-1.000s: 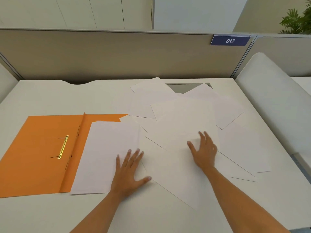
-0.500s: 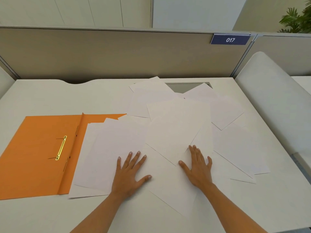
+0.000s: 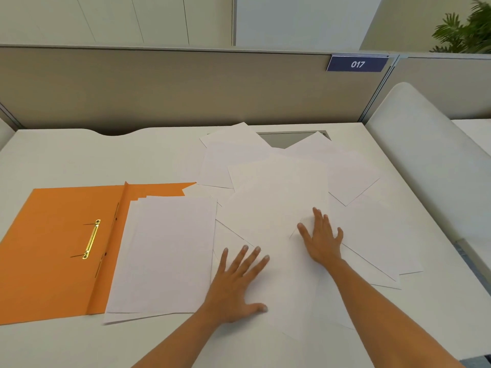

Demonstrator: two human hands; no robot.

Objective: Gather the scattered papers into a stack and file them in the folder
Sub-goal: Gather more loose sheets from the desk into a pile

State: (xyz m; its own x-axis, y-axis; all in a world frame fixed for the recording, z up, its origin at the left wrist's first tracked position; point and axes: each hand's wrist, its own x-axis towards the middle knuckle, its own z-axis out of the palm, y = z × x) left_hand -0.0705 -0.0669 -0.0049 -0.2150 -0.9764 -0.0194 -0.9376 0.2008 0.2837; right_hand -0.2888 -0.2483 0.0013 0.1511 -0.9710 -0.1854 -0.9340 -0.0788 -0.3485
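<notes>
An open orange folder with a brass fastener lies at the left of the white desk. A small stack of white sheets rests on the folder's right half. Several loose white papers fan out over the desk's middle and right. My left hand lies flat with spread fingers on a sheet just right of the stack. My right hand presses flat on an overlapping sheet in the middle of the spread.
A beige partition with a blue "017" sign stands behind the desk. A white curved panel borders the right side. A grey cable hatch is partly covered by papers. A plant shows at top right.
The sheets on the folder have been squared into a neater stack. My left hand slid right off that stack. My right hand moved farther out onto the middle papers.
</notes>
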